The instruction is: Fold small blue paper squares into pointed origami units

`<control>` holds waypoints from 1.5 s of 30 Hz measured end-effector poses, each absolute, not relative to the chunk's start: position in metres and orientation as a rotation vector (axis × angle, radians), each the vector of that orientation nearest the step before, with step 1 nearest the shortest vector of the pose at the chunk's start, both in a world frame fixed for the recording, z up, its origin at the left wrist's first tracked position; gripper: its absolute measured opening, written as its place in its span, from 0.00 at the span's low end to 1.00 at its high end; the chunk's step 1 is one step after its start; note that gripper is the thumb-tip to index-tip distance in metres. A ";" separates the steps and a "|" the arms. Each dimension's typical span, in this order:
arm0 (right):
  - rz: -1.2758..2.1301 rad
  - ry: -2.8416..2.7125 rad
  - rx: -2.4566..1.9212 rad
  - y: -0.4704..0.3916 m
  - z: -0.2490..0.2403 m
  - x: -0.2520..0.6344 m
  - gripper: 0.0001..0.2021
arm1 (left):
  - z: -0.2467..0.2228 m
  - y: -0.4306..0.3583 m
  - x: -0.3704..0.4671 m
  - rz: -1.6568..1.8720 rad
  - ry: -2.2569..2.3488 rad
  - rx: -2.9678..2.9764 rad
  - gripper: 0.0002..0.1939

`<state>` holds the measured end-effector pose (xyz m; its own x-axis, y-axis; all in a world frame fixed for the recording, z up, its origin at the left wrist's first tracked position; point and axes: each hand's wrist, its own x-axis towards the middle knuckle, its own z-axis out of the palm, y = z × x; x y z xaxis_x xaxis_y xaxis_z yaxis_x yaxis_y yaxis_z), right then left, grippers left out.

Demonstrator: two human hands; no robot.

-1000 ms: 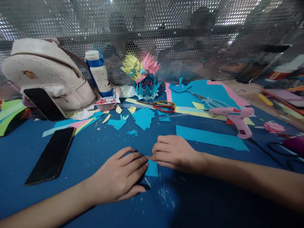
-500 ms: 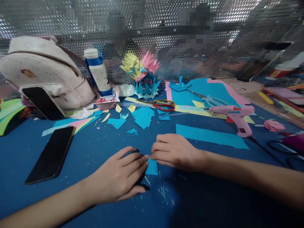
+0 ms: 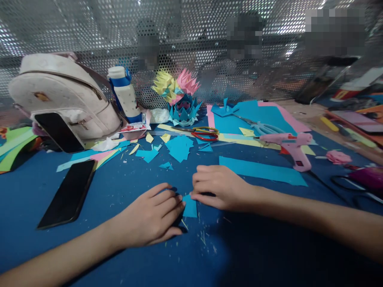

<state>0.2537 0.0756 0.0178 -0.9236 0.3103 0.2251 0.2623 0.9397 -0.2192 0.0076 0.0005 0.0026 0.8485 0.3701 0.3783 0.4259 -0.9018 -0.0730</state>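
A small blue piece of paper point(image 3: 190, 208) lies flat on the blue table between my two hands. My left hand point(image 3: 152, 217) rests on the table at its left side, fingers stretched and a little spread, fingertips on the paper's edge and thumb apart. From the right, my right hand point(image 3: 220, 187) has its fingers curled and pressed together at the paper's upper right corner. My fingers partly cover that corner. Just beyond the right hand lies a long blue paper strip point(image 3: 261, 170).
Cut blue paper pieces point(image 3: 179, 147), scissors point(image 3: 206, 132), a folded-paper flower model point(image 3: 184, 107) and pliers point(image 3: 266, 127) lie farther back. At right is a pink glue gun point(image 3: 295, 147) with its cord. At left are a phone point(image 3: 70, 191), a backpack point(image 3: 66, 99) and a bottle point(image 3: 124, 93).
The view has shifted slightly. My right hand's fingertips have slid a little right, away from the left hand's, showing more of the small paper's top. The left hand stays on its left edge.
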 end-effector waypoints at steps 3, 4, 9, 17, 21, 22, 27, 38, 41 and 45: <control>0.497 -2.762 -0.637 0.072 0.012 0.250 0.06 | 0.003 0.000 0.007 -0.560 -0.610 -2.861 0.26; 0.560 -2.744 -0.695 0.070 0.012 0.248 0.04 | 0.003 0.000 0.006 -0.571 -0.605 -2.856 0.26; 0.685 -2.690 -0.825 0.065 0.014 0.243 0.03 | 0.002 0.000 0.006 -0.625 -0.636 -2.832 0.25; 0.637 -2.654 -0.626 0.065 0.008 0.245 0.05 | 0.005 0.002 0.005 -0.646 -0.653 -2.873 0.26; 0.454 -2.712 -0.428 0.068 0.006 0.247 0.08 | 0.006 0.001 0.005 -0.636 -0.649 -2.917 0.27; 0.420 -2.734 -0.378 0.069 0.007 0.248 0.09 | 0.006 0.001 0.005 -0.638 -0.649 -2.925 0.27; 0.436 -2.775 -0.259 0.077 0.014 0.249 0.12 | 0.006 0.002 0.004 -0.611 -0.653 -2.950 0.27; 0.532 -2.903 -0.020 0.099 0.027 0.258 0.18 | 0.010 0.002 0.003 -0.506 -0.638 -3.013 0.25; 0.614 -2.871 -0.055 0.098 0.022 0.257 0.16 | 0.010 0.002 0.004 -0.519 -0.640 -3.026 0.24; 0.841 -2.796 -0.174 0.095 0.014 0.254 0.07 | 0.005 0.002 0.009 -0.664 -0.784 -3.066 0.18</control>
